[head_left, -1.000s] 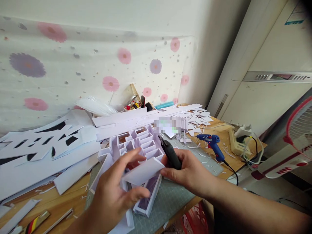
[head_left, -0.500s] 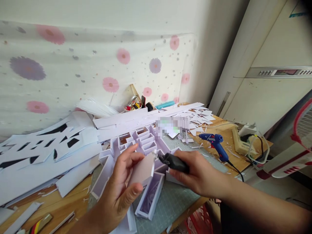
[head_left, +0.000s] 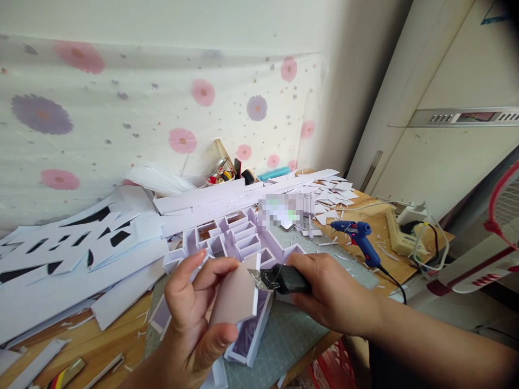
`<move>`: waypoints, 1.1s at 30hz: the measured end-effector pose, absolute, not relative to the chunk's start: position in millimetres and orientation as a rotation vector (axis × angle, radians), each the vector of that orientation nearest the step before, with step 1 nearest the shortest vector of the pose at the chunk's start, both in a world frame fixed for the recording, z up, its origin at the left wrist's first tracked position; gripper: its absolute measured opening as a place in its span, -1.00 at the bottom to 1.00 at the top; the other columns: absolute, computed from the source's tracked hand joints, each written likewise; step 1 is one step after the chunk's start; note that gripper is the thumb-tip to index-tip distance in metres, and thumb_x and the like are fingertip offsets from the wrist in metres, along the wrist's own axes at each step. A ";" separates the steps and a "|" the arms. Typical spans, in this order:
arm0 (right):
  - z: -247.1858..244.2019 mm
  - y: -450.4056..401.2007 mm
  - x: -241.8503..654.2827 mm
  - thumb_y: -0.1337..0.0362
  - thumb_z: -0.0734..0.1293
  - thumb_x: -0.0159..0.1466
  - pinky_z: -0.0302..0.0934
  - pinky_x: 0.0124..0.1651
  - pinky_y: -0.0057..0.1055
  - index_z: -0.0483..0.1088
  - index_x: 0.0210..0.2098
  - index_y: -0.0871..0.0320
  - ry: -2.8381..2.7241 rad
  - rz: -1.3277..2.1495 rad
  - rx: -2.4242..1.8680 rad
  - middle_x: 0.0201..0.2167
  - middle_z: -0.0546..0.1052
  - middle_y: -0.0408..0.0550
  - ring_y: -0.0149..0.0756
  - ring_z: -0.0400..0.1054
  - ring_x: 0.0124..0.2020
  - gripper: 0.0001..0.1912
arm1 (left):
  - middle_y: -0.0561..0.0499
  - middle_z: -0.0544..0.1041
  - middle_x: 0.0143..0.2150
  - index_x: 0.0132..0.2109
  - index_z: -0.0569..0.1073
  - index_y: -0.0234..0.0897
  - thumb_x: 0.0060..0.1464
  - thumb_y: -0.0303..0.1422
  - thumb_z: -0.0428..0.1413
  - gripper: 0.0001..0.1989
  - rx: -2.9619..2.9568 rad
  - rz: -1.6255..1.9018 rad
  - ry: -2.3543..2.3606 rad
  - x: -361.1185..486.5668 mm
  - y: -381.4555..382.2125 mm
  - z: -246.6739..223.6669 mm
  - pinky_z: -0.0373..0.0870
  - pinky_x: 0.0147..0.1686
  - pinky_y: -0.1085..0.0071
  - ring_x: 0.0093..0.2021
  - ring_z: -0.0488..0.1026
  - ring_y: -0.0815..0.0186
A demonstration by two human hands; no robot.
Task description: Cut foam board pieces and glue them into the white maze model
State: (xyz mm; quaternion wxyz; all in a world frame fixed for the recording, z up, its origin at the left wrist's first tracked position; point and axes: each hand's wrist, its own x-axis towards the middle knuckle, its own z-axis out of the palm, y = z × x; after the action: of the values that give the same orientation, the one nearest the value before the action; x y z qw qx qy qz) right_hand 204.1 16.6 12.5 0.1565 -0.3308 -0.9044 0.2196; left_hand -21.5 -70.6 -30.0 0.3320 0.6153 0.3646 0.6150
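Between the fingertips and thumb of my left hand is a small white foam board piece, tilted with its cut edge facing right. My right hand is closed around a black utility knife. The knife's short blade touches the board's right edge, near its upper half. Under and behind my hands stands a white foam board structure of walled compartments. A narrow open box with thin strips inside lies below the held piece, partly hidden by it.
A green cutting mat covers part of the wooden table. White board sheets and offcuts spread left and behind. A blue glue gun with its cord stands right, near a power strip. A racket is at far right.
The knife blade has moved down along the board's right edge. My left hand has turned the piece slightly, and its index finger is raised more to the left.
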 end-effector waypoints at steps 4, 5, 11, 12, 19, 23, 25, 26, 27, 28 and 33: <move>12.9 16.6 203.7 0.39 0.27 0.08 0.02 -0.40 -0.44 0.22 -0.36 0.13 -2.568 0.622 -1.000 -0.49 0.41 -0.11 -0.35 0.21 -0.49 -0.86 | -0.02 0.44 0.15 0.29 0.03 0.25 0.17 -0.18 0.18 -0.35 1.621 1.637 0.936 -19.7 -70.5 -28.0 0.49 0.03 0.24 0.07 0.48 0.20; 12.6 16.7 203.7 0.39 0.27 0.09 0.01 -0.41 -0.45 0.22 -0.36 0.12 -2.558 0.627 -1.006 -0.50 0.40 -0.13 -0.36 0.20 -0.50 -0.87 | -0.02 0.44 0.15 0.29 0.03 0.25 0.16 -0.17 0.18 -0.34 1.622 1.643 0.932 -18.5 -70.6 -27.3 0.49 0.03 0.23 0.06 0.48 0.20; 7.0 27.8 203.7 0.32 0.26 0.18 -0.01 -0.41 -0.44 0.21 -0.38 0.12 -2.468 0.674 -1.098 -0.51 0.34 -0.16 -0.37 0.16 -0.50 -0.91 | -0.07 0.46 0.12 0.28 0.02 0.22 0.17 -0.12 0.15 -0.37 1.686 1.699 0.907 -11.5 -74.9 -21.4 0.52 -0.05 0.21 0.00 0.49 0.16; 6.3 30.6 204.1 0.30 0.25 0.22 -0.01 -0.41 -0.44 0.21 -0.39 0.12 -2.440 0.687 -1.125 -0.52 0.33 -0.16 -0.37 0.15 -0.49 -0.91 | -0.07 0.45 0.12 0.28 0.03 0.21 0.17 -0.11 0.16 -0.36 1.742 1.714 0.894 -13.0 -74.8 -21.0 0.51 -0.04 0.19 0.01 0.49 0.15; 7.9 22.3 207.1 0.31 0.25 0.18 0.01 -0.44 -0.47 0.20 -0.39 0.11 -2.419 0.783 -0.858 -0.53 0.28 -0.21 -0.41 0.10 -0.52 -0.92 | -0.05 0.39 0.18 0.30 -0.02 0.13 0.20 -0.29 0.16 -0.33 1.928 1.688 0.934 -30.6 -64.8 -28.2 0.39 0.13 0.27 0.14 0.39 0.23; 7.4 10.4 204.0 0.39 0.24 0.06 0.00 -0.42 -0.45 0.19 -0.39 0.10 -2.533 0.703 -0.705 -0.52 0.34 -0.19 -0.39 0.15 -0.52 -0.87 | -0.04 0.39 0.18 0.30 -0.03 0.18 0.23 -0.24 0.12 -0.37 1.831 1.659 0.923 -27.5 -66.0 -29.3 0.41 0.11 0.29 0.12 0.41 0.24; 6.6 9.6 202.0 0.40 0.23 0.06 0.00 -0.42 -0.44 0.18 -0.40 0.09 -2.538 0.657 -0.710 -0.53 0.35 -0.19 -0.39 0.15 -0.53 -0.87 | -0.04 0.38 0.18 0.30 -0.02 0.20 0.24 -0.24 0.12 -0.38 1.818 1.650 0.919 -25.3 -68.3 -28.8 0.41 0.11 0.27 0.13 0.41 0.23; 6.2 10.2 201.2 0.39 0.23 0.07 0.00 -0.42 -0.44 0.18 -0.40 0.09 -2.534 0.645 -0.716 -0.53 0.35 -0.19 -0.38 0.16 -0.53 -0.88 | -0.04 0.38 0.19 0.30 -0.02 0.20 0.24 -0.24 0.11 -0.39 1.815 1.650 0.920 -24.6 -69.5 -28.7 0.41 0.12 0.25 0.14 0.41 0.21; 5.9 11.3 200.6 0.38 0.23 0.08 0.01 -0.42 -0.44 0.18 -0.40 0.09 -2.531 0.640 -0.721 -0.53 0.36 -0.18 -0.37 0.17 -0.52 -0.89 | -0.04 0.37 0.20 0.29 -0.01 0.21 0.23 -0.23 0.11 -0.39 1.811 1.650 0.920 -24.0 -70.6 -28.8 0.41 0.12 0.23 0.15 0.41 0.19; 5.7 12.6 200.1 0.37 0.23 0.09 0.01 -0.41 -0.44 0.17 -0.40 0.09 -2.528 0.635 -0.729 -0.52 0.37 -0.17 -0.37 0.19 -0.51 -0.89 | -0.05 0.37 0.20 0.29 0.00 0.20 0.23 -0.23 0.11 -0.39 1.795 1.664 0.924 -23.4 -71.6 -29.0 0.41 0.13 0.21 0.15 0.40 0.18; 5.3 16.8 199.4 0.35 0.23 0.08 0.03 -0.40 -0.43 0.17 -0.39 0.09 -2.515 0.618 -0.801 -0.50 0.38 -0.13 -0.33 0.22 -0.48 -0.89 | -0.04 0.39 0.18 0.29 0.03 0.19 0.21 -0.19 0.13 -0.40 1.736 1.722 0.912 -21.1 -73.3 -29.4 0.45 0.10 0.20 0.12 0.42 0.18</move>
State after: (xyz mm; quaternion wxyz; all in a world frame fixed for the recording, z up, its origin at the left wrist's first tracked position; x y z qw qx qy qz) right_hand 199.4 16.8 5.3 0.2139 -0.2886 -0.9063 0.2226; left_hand -21.1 -73.3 -29.4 0.2630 0.6417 0.3370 0.6367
